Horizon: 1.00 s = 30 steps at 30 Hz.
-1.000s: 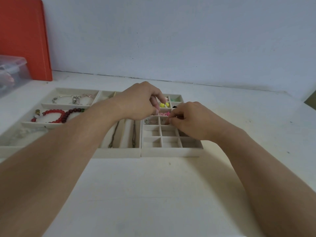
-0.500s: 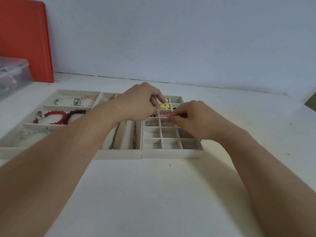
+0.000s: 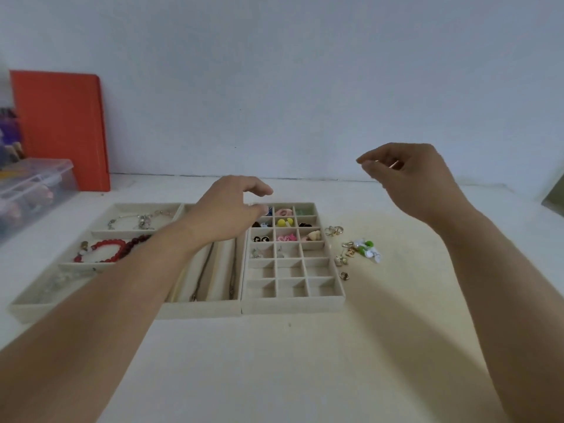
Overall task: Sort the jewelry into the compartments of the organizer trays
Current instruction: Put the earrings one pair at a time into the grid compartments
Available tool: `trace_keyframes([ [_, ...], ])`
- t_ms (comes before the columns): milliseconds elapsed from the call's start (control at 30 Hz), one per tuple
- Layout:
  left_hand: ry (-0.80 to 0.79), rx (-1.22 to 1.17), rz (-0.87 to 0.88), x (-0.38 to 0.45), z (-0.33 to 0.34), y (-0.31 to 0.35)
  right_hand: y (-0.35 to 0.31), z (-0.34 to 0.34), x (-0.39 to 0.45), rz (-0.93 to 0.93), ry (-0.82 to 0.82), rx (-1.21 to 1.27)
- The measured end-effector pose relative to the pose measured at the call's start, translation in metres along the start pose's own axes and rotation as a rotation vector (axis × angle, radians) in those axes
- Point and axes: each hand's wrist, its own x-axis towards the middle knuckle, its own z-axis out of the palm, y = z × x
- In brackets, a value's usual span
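Left hand (image 3: 232, 206) — loosely curled, empty, over grid tray (image 3: 293, 300) at its 11 o'clock corner. Right hand (image 3: 406, 175) — raised, grasp unclear. Unsorted jewelry (image 3: 357, 248) at tray's 3 o'clock, likely awaiting pickup.

Over on your far left, an orange board (image 3: 61, 129) stands upright, leaning on the pale blue-grey wall (image 3: 290, 71). Just in front of it you've got a clear plastic storage box (image 3: 33, 190) with its lid on, blurry coloured shapes showing through the side, too soft to make out. Behind that, purple and dark objects (image 3: 9, 132) sit at the frame edge, unclear. Everything rests on your white table (image 3: 274, 377). At far right, a dark olive corner (image 3: 554, 203) pokes in.
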Motion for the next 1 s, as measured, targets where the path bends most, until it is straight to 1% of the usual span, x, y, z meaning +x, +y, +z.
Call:
trace_keyframes([
  [100, -0.017, 0.001, -0.006, 0.001, 0.007, 0.014, 0.016, -0.002, 0.003, -0.038, -0.106, -0.137],
  [167, -0.055, 0.019, -0.004, 0.002, 0.018, 0.024, 0.039, 0.001, 0.0, -0.049, -0.133, -0.201],
  [267, -0.111, 0.031, 0.012, 0.008, 0.037, 0.042, 0.075, 0.004, -0.008, 0.018, -0.149, -0.22],
  [400, -0.177, -0.028, -0.007, 0.019, 0.063, 0.073, 0.097, -0.005, -0.014, 0.141, -0.358, -0.261],
  [500, -0.223, 0.039, 0.034, 0.027, 0.083, 0.09, 0.095, -0.01, -0.017, 0.173, -0.494, -0.272],
  [600, -0.268, 0.119, 0.029, 0.033, 0.095, 0.096, 0.085, -0.006, -0.02, 0.193, -0.629, -0.315],
  [633, -0.283, 0.147, 0.019, 0.035, 0.1, 0.096, 0.085, -0.003, -0.021, 0.192, -0.653, -0.34],
  [767, -0.34, 0.236, -0.008, 0.039, 0.103, 0.092, 0.085, 0.006, -0.023, 0.15, -0.615, -0.369],
  [1000, -0.384, 0.181, 0.001, 0.04, 0.103, 0.092, 0.09, 0.006, -0.022, 0.14, -0.584, -0.307],
])
